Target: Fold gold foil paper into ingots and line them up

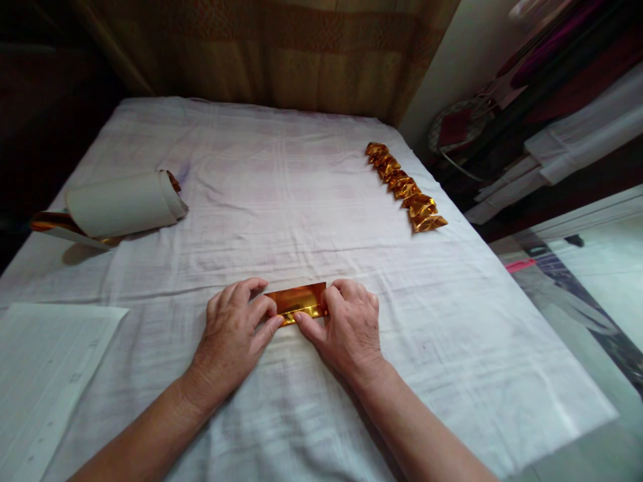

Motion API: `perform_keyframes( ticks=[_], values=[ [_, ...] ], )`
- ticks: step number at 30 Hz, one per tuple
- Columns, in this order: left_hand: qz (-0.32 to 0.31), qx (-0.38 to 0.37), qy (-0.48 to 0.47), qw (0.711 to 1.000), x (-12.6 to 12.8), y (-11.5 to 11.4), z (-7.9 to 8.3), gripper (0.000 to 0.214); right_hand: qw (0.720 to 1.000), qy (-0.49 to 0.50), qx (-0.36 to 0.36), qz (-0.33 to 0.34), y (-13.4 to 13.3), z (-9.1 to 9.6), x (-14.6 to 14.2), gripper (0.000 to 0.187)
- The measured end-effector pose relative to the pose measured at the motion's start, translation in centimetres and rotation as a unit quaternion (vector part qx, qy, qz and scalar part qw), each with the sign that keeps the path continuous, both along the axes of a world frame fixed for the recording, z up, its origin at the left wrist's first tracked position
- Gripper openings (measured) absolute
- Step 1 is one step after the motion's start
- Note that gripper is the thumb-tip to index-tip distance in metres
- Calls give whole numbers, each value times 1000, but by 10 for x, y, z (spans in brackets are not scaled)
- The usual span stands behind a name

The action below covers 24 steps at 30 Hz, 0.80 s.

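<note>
A small strip of shiny gold foil paper point(297, 299) lies on the white cloth in front of me, with a fold along its near edge. My left hand point(234, 318) grips its left end, the thumb and forefinger pressed at the near left corner. At the right end, my right hand point(351, 321) holds it, the thumb lying on the near fold and the fingers curled over the right edge. The fingertips cover both short ends of the foil paper.
A row of folded gold foil pieces point(400, 186) lies at the back right. To the left rests a roll of white-backed gold paper point(123, 203). A white paper sheet point(47, 381) is at the near left. A curtain point(281, 60) hangs behind; clothes point(587, 144) hang at right.
</note>
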<state>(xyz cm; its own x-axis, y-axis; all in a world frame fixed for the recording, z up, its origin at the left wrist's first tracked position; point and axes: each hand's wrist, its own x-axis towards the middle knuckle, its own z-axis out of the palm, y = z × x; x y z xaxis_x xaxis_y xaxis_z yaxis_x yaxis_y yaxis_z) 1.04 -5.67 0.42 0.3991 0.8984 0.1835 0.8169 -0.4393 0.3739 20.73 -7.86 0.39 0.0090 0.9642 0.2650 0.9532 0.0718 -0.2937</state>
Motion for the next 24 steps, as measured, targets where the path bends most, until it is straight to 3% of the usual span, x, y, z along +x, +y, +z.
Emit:
perform_keyframes(
  ticks=[9,17,24],
  values=[
    [2,-3,-6,1000,1,1,2,11,992,100,-17,71,-1,-7,26,7],
    [10,11,19,1000,9,-1,8,11,991,111,-8,70,-1,-7,25,4],
    [58,64,119,989,44,0,20,42,993,101,-5,61,-1,-7,24,5]
  ],
)
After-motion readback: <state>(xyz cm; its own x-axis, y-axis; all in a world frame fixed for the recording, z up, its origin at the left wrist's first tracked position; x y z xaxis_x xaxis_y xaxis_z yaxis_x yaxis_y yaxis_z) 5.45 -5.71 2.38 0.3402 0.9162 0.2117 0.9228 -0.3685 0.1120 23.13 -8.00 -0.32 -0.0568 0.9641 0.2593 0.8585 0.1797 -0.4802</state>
